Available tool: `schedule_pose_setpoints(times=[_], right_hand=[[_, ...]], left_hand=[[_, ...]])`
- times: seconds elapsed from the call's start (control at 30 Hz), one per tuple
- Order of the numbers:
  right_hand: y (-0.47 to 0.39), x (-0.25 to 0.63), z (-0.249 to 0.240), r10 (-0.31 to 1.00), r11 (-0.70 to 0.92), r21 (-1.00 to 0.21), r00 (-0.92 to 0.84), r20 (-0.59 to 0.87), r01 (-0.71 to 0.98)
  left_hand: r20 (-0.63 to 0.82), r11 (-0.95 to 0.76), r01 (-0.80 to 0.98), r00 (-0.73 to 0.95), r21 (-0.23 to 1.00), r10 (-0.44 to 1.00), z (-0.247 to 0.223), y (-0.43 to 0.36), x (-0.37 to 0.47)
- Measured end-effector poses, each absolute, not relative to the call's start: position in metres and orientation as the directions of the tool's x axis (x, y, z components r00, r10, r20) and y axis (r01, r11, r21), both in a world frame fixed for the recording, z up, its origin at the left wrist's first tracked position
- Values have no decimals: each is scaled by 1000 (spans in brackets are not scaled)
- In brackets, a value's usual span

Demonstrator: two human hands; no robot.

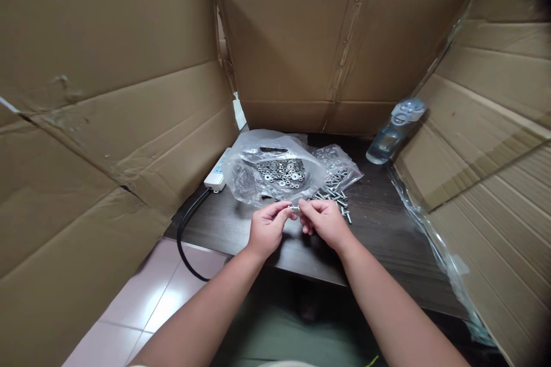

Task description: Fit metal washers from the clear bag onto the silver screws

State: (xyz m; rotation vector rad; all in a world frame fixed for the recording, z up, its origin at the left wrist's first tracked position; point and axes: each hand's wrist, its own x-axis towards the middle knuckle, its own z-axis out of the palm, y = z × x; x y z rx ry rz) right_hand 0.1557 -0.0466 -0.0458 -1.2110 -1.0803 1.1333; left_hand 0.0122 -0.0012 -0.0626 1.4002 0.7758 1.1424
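Between my two hands is a small metal bolt [294,208], held level just above the front part of the table. The fingers of my left hand [269,226] pinch one end of it. At its other end, my right hand [325,221] grips with thumb and forefinger; whether a washer or nut sits there is too small to tell. Right behind the hands stands a clear plastic bag [241,178], its mouth open, with many washers and nuts [282,175] inside. Loose bolts [340,195] lie in a heap behind my right hand, some spilling from a second plastic bag [333,157].
A white power strip [218,171] with a black cable [181,235] lies at the table's left edge. A water bottle [394,132] leans at the back right. Cardboard walls [293,34] enclose the dark wooden table [383,241] on the left, back and right.
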Motion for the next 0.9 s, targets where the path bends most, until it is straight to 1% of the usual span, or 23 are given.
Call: schedule_pose_setpoints(times=[0.07, 0.1, 0.2, 0.27, 0.3, 0.4, 0.47, 0.57, 0.6, 0.67, 0.8, 0.87, 0.9], right_hand=[[-45, 155, -47, 987, -40, -995, 151, -54, -91], [-45, 155, -46, 986, -41, -991, 158, -62, -131], [-46, 155, -43, 992, 49, -973, 124, 22, -224], [-47, 155, -43, 994, 91, -973, 80, 76, -210], [-47, 155, -44, 995, 87, -979, 72, 75, -185], [-46, 155, -47, 993, 10, -995, 116, -1, -97], [-45, 155, -47, 989, -19, -993, 146, -36, -114], [-46, 156, -44, 992, 64, -977, 122, 39, -204], [-47, 156, -44, 992, 91, -972, 100, 71, -215], [-49, 155, -43, 993, 106, -978, 64, 96, -179], [-47, 154, -47, 996, 0, -999, 86, -2, -34], [-46, 154, -48, 993, -31, -998, 110, -36, -51], [-45, 154, -48, 993, -16, -996, 119, -26, -84]], left_hand=[[206, -171, -138, 310, 976, 928, -62, -2, 13], [205, -171, -136, 302, 976, 931, -62, -2, 13], [206, -170, -144, 293, 975, 934, -61, -1, 12], [208, -168, -154, 307, 974, 929, -61, 0, 12], [208, -165, -157, 313, 974, 927, -61, -1, 12], [195, -153, -153, 320, 976, 927, -61, -1, 12], [189, -150, -143, 316, 978, 930, -61, -2, 13], [193, -157, -137, 309, 978, 931, -61, -1, 12], [196, -160, -138, 309, 977, 931, -61, -1, 12], [201, -161, -147, 313, 976, 928, -61, -1, 12], [194, -149, -158, 323, 976, 926, -60, -2, 13], [183, -142, -150, 317, 978, 930, -60, -2, 13], [179, -140, -145, 311, 979, 933, -60, -2, 13]])
